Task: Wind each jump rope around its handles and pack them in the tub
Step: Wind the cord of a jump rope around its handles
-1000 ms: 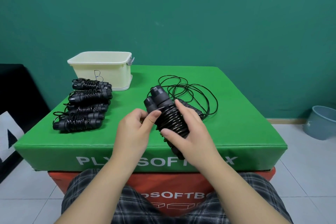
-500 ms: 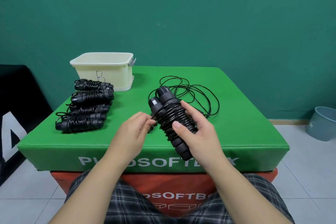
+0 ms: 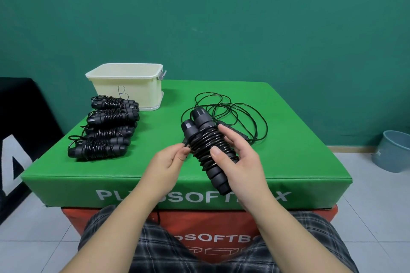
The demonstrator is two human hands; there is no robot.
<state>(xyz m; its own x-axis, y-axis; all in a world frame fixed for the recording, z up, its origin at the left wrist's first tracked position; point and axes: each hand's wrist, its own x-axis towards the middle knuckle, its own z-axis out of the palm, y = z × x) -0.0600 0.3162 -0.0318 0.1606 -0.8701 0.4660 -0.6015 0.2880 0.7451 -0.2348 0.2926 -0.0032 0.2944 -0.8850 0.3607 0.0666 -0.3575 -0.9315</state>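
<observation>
**Over the near edge of the green pad: winding a jump rope, nearly done**

Head view. Above the near edge of the green pad (image 3: 277, 162), the right hand (image 3: 241, 162) clasps the 2 handles (image 3: 200, 126) of a jump rope held side by side, thumb across the coils and fingers curled behind, with the handle tops pointing toward 11 o'clock. The left hand (image 3: 169, 162) pinches the rope (image 3: 208, 143) at the bundle's left flank, at about 9 o'clock from the coils. I judge the winding to be in its last turns: the wraps cover most of the handles' middle. The next move calls for taking the pinched strand around again and then securing the end so the coils do not spring loose.

At 1 o'clock from the bundle a loose rope (image 3: 255, 117) lies in open loops on the pad, not yet wound. At 9 to 10 o'clock, 4 wound bundles (image 3: 106, 133) lie in a row, and the cream tub (image 3: 128, 84) stands just beyond them at 11 o'clock; none looks packed so far.

Hard to make out: how much free rope is left on the held set, since the left hand covers the strand's end. The loose rope's handles are mostly hidden behind the right hand. The tub's inside cannot be seen from here.
</observation>
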